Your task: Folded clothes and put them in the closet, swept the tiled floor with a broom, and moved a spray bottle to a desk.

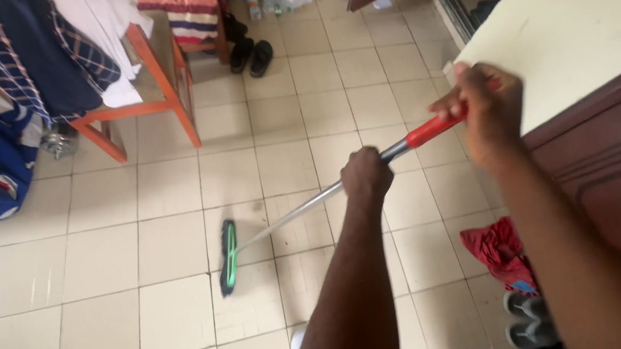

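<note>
Both fists are clenched on the broom (270,230): left hand (366,178) midway down its metal pole, right hand (484,109) on the red grip, green-edged head on the tiled floor (108,314).

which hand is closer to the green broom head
Left. The left hand grips the metal pole partway down, nearer the broom head on the tiled floor. The right hand holds the red grip at the far top end.

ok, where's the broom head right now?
In the head view the green broom head sits on the tiled floor, left of centre, below the orange chair, at the far end of the pole both hands grip.
</note>
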